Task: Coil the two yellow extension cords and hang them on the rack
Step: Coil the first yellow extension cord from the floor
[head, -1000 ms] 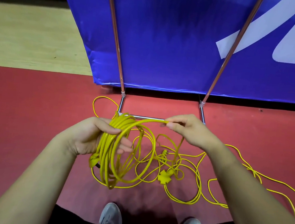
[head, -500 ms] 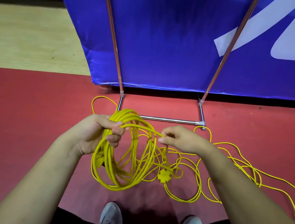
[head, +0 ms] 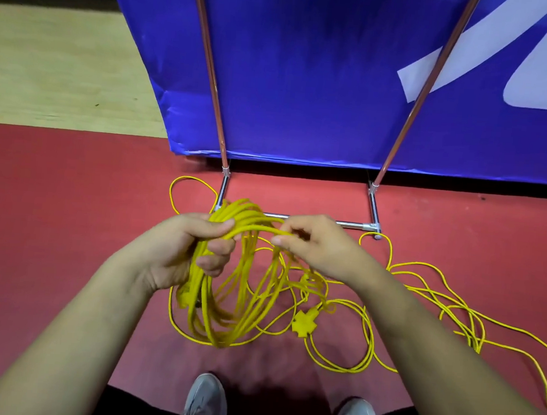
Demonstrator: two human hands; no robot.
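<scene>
Yellow cord coil point(head: 226, 288) hangs mid-frame, left hand point(head: 180, 249) curled round its top. Right hand point(head: 315, 246) pinches one strand beside it. Loose cord point(head: 438, 295) sprawls lower right on red floor point(head: 53, 206); rack base point(head: 370, 226) just above.

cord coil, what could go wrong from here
The loose cord lies in crossed loops on the floor, so it may knot as the right hand pulls it in. One loop sits by the rack foot and could snag. The coil in the left hand is thick and might slip.
</scene>
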